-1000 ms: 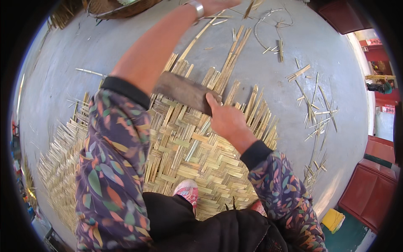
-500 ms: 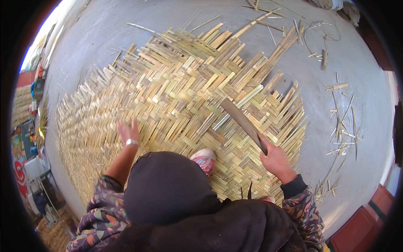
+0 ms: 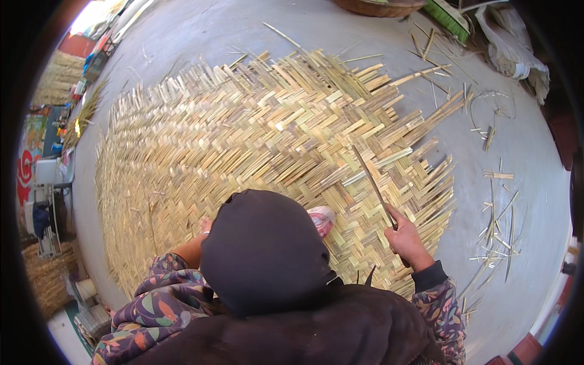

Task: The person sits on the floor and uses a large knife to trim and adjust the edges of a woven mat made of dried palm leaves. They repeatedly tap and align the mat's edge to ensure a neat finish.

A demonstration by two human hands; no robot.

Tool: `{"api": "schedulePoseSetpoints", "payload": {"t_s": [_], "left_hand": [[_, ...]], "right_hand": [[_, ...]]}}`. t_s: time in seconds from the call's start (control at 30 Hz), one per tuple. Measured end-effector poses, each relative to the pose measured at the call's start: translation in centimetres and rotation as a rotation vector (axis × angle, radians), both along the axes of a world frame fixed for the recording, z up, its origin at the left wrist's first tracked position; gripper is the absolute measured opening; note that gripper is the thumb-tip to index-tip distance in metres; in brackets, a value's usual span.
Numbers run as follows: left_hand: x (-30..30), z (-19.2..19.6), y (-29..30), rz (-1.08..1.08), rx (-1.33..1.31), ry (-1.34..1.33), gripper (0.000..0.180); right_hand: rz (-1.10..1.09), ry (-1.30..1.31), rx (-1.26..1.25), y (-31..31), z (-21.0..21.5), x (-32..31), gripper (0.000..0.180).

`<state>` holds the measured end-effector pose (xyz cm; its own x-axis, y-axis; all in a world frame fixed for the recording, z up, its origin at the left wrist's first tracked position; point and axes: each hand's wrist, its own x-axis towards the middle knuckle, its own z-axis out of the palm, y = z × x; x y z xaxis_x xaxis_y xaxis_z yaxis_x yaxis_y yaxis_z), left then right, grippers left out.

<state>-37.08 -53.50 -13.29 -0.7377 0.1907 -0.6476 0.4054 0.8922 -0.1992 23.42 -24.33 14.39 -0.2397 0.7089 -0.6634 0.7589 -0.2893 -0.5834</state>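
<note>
Grips a long, thin dark tool [image 3: 372, 184] in the right hand [image 3: 406, 239], with fingers wrapped round its near part and with its far end pointing over the woven mat [image 3: 255, 141]; impossible to tell whether touching the weave. Holds the left hand [image 3: 205, 225] well apart from the right, at the near left over the mat, mostly hidden behind dark cloth [image 3: 261, 246]; cannot tell whether clamped on anything or free. Across the middle of the grey floor [image 3: 535, 201], under both hands, the mat of pale flat strips, with uneven ends at far and right. On the mat between the hands, a pink-and-white shoe [image 3: 323, 220]. At the far edge, a round brown basket [image 3: 389, 9], cut off by the border, with a little pale green showing inside, too little to name. At the far right, a crumpled whitish sack [image 3: 504, 47], with contents out of sight. To the right of the mat, loose split strips [image 3: 500, 241], scattered on the floor.
</note>
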Motion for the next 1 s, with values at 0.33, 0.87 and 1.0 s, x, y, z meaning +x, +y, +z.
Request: {"api": "schedulePoseSetpoints", "payload": {"t_s": [0.33, 0.87, 1.0], "left_hand": [[6.6, 8.2, 4.9, 0.111, -0.063, 0.021, 0.11], [7.3, 10.6, 7.2, 0.092, -0.072, -0.015, 0.097], [7.4, 10.5, 6.6, 0.081, -0.069, -0.029, 0.089]], "right_hand": [[-0.1, 0.346, 0.073, 7.6, 5.9, -5.8, 0.057], [-0.175, 0.648, 0.531, 6.8, 9.7, -9.2, 0.026], [-0.113, 0.644, 0.5, 6.7, 8.9, -10.9, 0.028]]}}
